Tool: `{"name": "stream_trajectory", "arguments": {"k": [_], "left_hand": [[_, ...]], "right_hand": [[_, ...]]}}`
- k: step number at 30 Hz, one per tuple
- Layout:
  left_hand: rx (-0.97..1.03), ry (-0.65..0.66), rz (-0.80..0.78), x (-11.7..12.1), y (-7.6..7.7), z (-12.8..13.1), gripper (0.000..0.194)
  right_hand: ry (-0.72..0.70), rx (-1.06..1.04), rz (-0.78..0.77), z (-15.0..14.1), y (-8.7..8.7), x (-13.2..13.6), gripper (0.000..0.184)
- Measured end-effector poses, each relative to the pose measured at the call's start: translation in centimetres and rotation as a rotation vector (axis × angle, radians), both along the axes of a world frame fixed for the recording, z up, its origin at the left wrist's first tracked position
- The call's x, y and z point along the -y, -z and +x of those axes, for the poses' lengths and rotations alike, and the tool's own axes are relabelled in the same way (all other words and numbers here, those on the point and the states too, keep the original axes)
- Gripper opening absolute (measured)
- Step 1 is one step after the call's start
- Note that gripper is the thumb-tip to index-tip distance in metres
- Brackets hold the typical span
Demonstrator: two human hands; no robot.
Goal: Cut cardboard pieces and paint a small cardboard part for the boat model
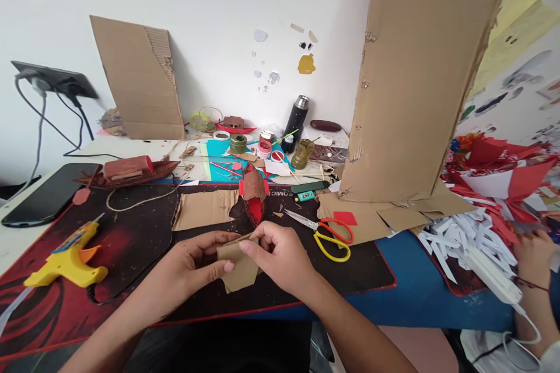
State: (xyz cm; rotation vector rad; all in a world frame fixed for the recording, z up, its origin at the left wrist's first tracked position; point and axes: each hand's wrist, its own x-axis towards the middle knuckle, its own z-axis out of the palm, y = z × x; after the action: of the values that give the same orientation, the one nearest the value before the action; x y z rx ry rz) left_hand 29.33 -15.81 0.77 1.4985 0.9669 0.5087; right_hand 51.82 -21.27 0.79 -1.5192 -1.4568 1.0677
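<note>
Between my two hands is a small piece of brown cardboard (240, 271), held over the front of the dark mat. My left hand (199, 262) pinches its left side, thumb on the near face. At the top right corner, my right hand (282, 250) grips it with thumb and bent fingers. Just beyond my hands stands a small red model boat (254, 195) with a brown roof. Scissors (324, 233) with one orange and one yellow handle lie spread to the right. A flat cardboard strip (205, 210) rests behind my left hand.
A yellow hot glue gun (70, 262) and a black phone (39, 192) lie left, near another model boat (126, 172). Paint jars (238, 144) and a black flask (296, 119) stand behind. A tall cardboard sheet (420, 81) and white paper strips (470, 242) are right, beside another person's hand (536, 256).
</note>
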Motion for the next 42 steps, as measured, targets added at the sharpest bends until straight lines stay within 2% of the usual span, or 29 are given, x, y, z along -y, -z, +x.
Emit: {"name": "stream_trajectory", "arguments": {"k": [4, 11, 17, 22, 33, 37, 42], "left_hand": [[-0.048, -0.023, 0.054, 0.0, 0.0, 0.2, 0.059], [-0.028, -0.042, -0.002, -0.4, -0.5, -0.1, 0.057], [-0.045, 0.028, 0.033, -0.4, -0.1, -0.4, 0.057], [-0.07, 0.036, 0.107, -0.3, -0.3, -0.3, 0.051], [-0.03, -0.144, 0.011, -0.8, 0.3, -0.7, 0.07], [0.002, -0.17, -0.006, -0.9, 0.3, -0.6, 0.073], [0.004, -0.174, 0.03, -0.9, 0.0, -0.2, 0.072]], "right_hand": [[-0.013, -0.008, -0.004, 0.1, -0.1, 0.0, 0.029], [-0.057, -0.016, -0.026, 0.2, -0.3, -0.1, 0.027], [-0.082, -0.019, -0.064, 0.3, -0.5, -0.1, 0.025], [-0.093, 0.004, -0.059, 0.5, -0.4, -0.2, 0.027], [-0.001, -0.411, -0.056, 0.6, 1.6, 0.3, 0.041], [-0.028, -0.466, -0.117, 0.3, 1.6, 0.7, 0.054], [-0.104, -0.459, -0.182, -0.3, 1.7, 0.9, 0.055]]}}
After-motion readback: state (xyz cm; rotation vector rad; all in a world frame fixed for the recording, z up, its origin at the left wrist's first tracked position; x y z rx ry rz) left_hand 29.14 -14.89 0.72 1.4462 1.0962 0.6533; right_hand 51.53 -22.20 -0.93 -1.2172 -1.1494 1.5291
